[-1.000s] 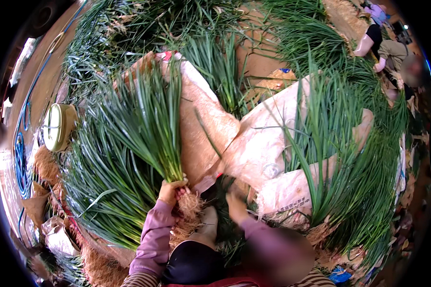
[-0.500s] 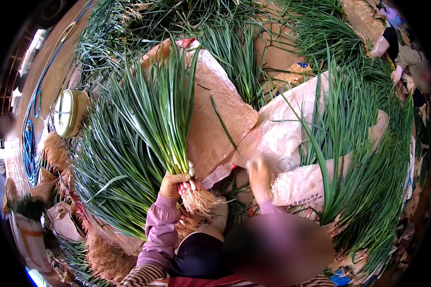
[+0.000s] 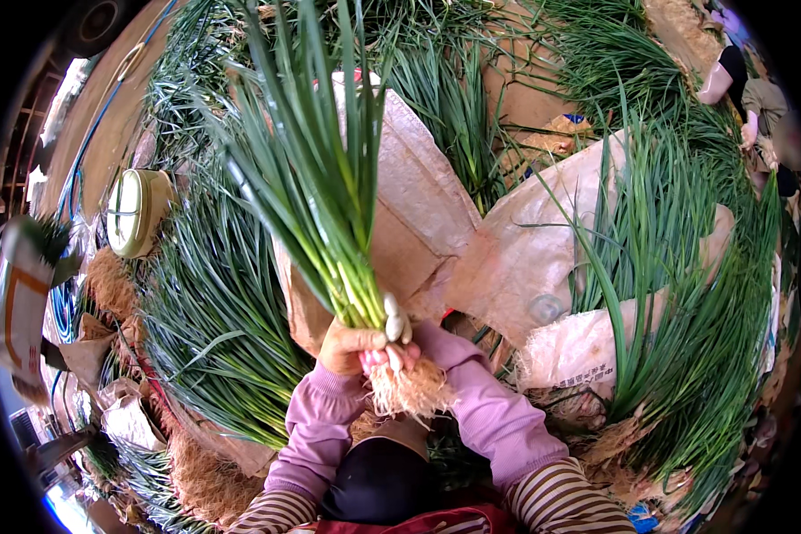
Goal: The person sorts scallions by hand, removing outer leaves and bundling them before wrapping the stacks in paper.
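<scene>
My left hand is closed round the lower stems of a bunch of green garlic, just above its pale roots. The long leaves stand up and away from me, and white bulbs show beside my thumb. My right sleeve reaches in behind the bunch from the right. That hand is hidden by the stems and bulbs, so its fingers do not show. Beneath and beyond the bunch lies a pale woven sack spread on the ground.
Piles of green garlic lie at left and right, with more at the far side. A pale green lidded container stands at the left. A blue hose runs along the left. Another person's hand shows at the far right.
My right hand has moved left, from over the sacks to behind the bunch. The bunch has come up closer to me, with its leaves reaching higher. A person carrying a pale bag has appeared at far left.
</scene>
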